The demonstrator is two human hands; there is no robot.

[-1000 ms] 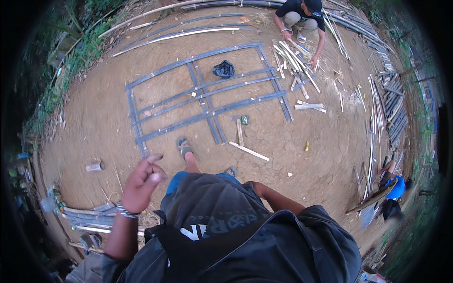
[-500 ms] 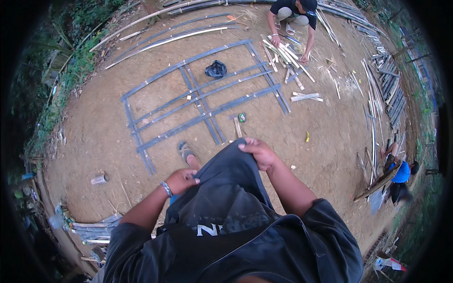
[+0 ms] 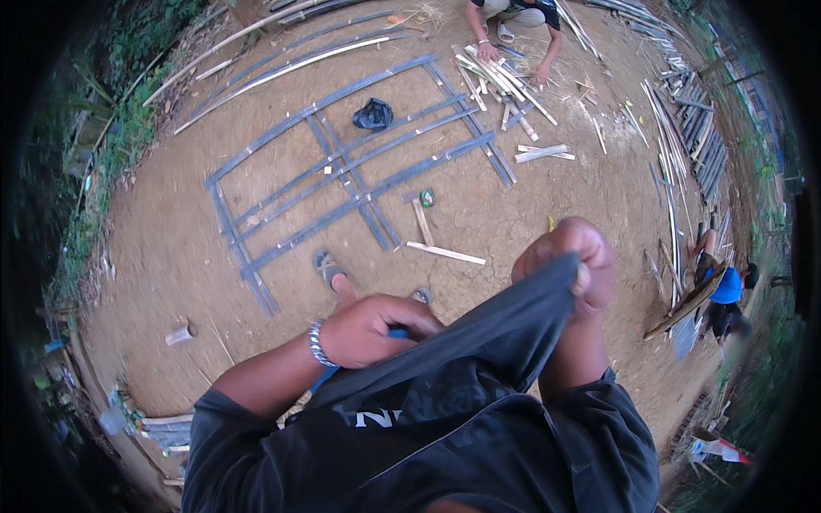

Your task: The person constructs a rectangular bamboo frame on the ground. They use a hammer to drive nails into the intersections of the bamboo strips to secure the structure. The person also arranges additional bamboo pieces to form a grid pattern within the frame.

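Observation:
My right hand (image 3: 575, 267) grips the hem of my dark T-shirt (image 3: 479, 342) and holds it pulled up and out to the right. The cloth is stretched taut in a long fold. My left hand (image 3: 376, 329), with a silver chain bracelet (image 3: 317, 344) on its wrist, is curled beside the hem near my waist. Its fingertips are partly hidden by the cloth, and a bit of blue shows between thumb and fingers. What it holds, if anything, I cannot make out. My sandalled foot (image 3: 327, 269) stands beyond the left hand.
A dark bamboo-strip frame (image 3: 295, 248) lies ahead on bare earth, with a black plastic bag (image 3: 374, 114) inside. A hammer (image 3: 422, 221), a tape measure (image 3: 427, 198) and a pale strip (image 3: 446, 252) lie nearby. A person (image 3: 513, 17) handles split bamboo (image 3: 500, 73); another (image 3: 727, 286) works at right.
My right hand has moved right and nearer the camera, stretching the hem with it. My left hand has shifted right along the shirt. The pale strip by the hammer has come into view.

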